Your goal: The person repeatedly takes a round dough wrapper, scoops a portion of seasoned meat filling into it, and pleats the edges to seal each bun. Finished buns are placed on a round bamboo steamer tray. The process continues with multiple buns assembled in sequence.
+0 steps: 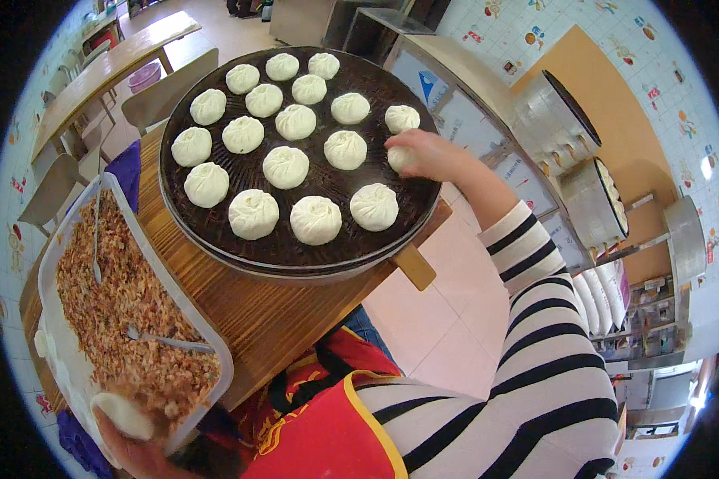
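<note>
At the right rim of a large round dark steamer tray [327,259], my right hand [439,156] closes its fingers round a steamed-bun dough ball [398,159], partly hidden by them. Several pleated white buns [285,168] sit spaced out across the tray, one bun [402,119] just beyond my fingers. Low at the left, my left hand [140,453] holds a pale round dough wrapper [125,416] over the near end of a clear plastic tub [224,363]. The tub is full of brown minced filling [128,295]. Two metal spoons [168,341] rest in that filling.
The tray and tub rest on a wooden table [248,339]; a wooden block end [415,267] juts out below the tray's right side. Metal steamer pots [555,120] stand against the right wall. Chairs [168,92] and a long table [108,76] stand far left.
</note>
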Action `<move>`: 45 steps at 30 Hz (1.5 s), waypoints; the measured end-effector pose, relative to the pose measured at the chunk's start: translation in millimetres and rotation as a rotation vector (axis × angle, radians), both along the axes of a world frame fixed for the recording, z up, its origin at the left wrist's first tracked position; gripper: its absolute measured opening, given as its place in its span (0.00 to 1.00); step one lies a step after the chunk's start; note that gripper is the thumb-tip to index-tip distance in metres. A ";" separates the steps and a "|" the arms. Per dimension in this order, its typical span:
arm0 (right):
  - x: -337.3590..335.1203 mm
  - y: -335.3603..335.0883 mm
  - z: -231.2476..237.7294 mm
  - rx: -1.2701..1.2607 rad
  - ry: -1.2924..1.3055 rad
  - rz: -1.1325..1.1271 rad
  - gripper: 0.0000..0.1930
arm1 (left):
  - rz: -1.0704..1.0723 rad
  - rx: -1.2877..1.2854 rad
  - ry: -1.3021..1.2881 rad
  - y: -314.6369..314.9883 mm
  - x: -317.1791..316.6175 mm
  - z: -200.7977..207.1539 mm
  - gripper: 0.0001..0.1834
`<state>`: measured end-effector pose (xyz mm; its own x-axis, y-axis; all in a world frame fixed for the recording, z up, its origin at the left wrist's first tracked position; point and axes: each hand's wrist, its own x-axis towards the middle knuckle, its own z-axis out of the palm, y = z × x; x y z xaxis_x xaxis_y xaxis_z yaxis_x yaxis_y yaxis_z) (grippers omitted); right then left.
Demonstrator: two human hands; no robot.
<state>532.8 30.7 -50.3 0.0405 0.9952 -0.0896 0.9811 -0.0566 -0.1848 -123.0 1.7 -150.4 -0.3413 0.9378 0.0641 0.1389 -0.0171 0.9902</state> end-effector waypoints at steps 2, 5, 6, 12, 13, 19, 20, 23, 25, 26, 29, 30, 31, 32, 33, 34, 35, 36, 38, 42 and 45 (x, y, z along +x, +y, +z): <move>5.0 0.3 3.8 -0.028 0.061 -0.187 0.26 | -0.034 0.057 0.213 -0.2 -2.1 1.9 0.29; 4.0 -9.1 16.8 0.113 0.249 -0.246 0.25 | 0.030 -0.012 0.257 1.0 6.9 16.2 0.28; 1.9 -12.7 20.1 0.185 0.256 -0.244 0.25 | 0.063 -0.089 -0.245 4.0 12.5 24.0 0.27; -25.8 -21.5 -3.6 -0.094 -0.046 -0.072 0.27 | 0.187 -0.236 -0.653 9.7 45.0 50.9 0.29; -24.6 -20.6 -5.5 -0.109 -0.033 -0.059 0.28 | 0.200 -0.186 -0.557 8.3 42.7 48.7 0.30; 34.8 20.1 11.5 0.304 0.272 -0.106 0.34 | 0.043 -0.013 -0.271 9.1 -7.7 1.0 0.29; 44.8 33.2 9.4 0.300 0.042 -0.120 0.34 | 0.003 0.015 -0.116 10.7 -15.4 -6.7 0.29; 64.1 61.5 -7.7 0.121 -0.010 -0.087 0.33 | -0.042 0.044 0.082 14.0 -27.8 -16.8 0.30; 73.8 71.6 -10.6 -0.062 -0.040 -0.113 0.31 | 0.025 -0.021 -0.168 12.7 -26.2 -13.8 0.30; 77.6 73.9 -8.9 -0.020 0.032 -0.224 0.29 | 0.044 -0.046 -0.256 11.6 -23.5 -10.2 0.30; 88.7 64.5 9.2 0.076 0.140 -0.459 0.24 | 0.072 -0.085 -0.366 10.1 -10.1 0.7 0.29; 89.1 61.2 13.4 0.054 0.198 -0.375 0.24 | 0.076 -0.091 -0.376 10.7 -5.9 3.7 0.29; 89.2 55.7 16.8 0.072 0.228 -0.323 0.24 | 0.077 -0.096 -0.383 12.9 -1.9 5.2 0.29; 87.3 50.4 17.3 0.053 0.254 -0.297 0.23 | 0.077 -0.101 -0.388 15.0 0.9 6.1 0.29; 84.6 46.8 16.2 0.028 0.191 -0.244 0.24 | 0.076 -0.103 -0.389 16.8 3.2 5.8 0.29; 80.4 42.5 12.3 0.060 0.111 -0.222 0.24 | 0.076 -0.105 -0.389 18.9 3.9 5.3 0.28; 75.5 40.1 7.5 0.057 0.040 -0.203 0.24 | 0.081 -0.109 -0.390 19.2 3.9 4.2 0.28; 71.2 37.6 2.8 0.059 -0.044 -0.187 0.25 | 0.081 -0.110 -0.383 20.0 2.8 3.3 0.28; 62.2 34.0 -8.2 0.003 -0.012 -0.203 0.28 | 0.080 -0.114 -0.372 18.2 -0.9 2.5 0.28; 56.3 32.2 -13.5 0.040 0.003 -0.153 0.31 | 0.066 -0.109 -0.341 13.0 -6.9 4.8 0.27; 53.2 34.9 -15.2 0.071 -0.018 -0.095 0.31 | 0.070 -0.055 -0.593 8.8 -6.1 8.1 0.29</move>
<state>585.9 65.6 -65.5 0.1356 0.9906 -0.0171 0.9753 -0.1365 -0.1736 -129.1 10.6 -142.2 -0.3655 0.9081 -0.2044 -0.4385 0.0257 0.8983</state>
